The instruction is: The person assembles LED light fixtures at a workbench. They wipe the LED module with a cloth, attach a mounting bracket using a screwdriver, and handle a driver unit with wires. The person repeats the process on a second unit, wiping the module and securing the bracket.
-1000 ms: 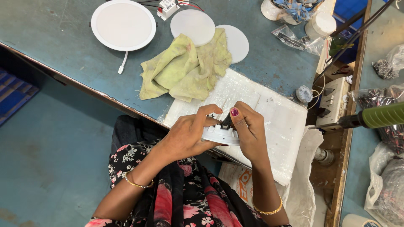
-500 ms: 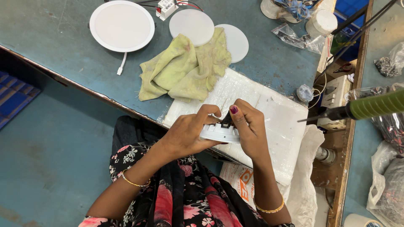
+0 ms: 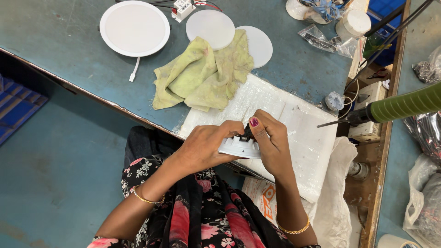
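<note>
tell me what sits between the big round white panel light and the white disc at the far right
In the head view, another white disc lies between the round panel light and the right disc, overlapping the yellow-green cloth.

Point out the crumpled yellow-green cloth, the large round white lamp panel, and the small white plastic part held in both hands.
Yellow-green cloth (image 3: 202,76), head view, middle folds.
Round white lamp panel (image 3: 134,27), head view, face centre.
White plastic part (image 3: 239,148), head view, ribbed edge.
</note>
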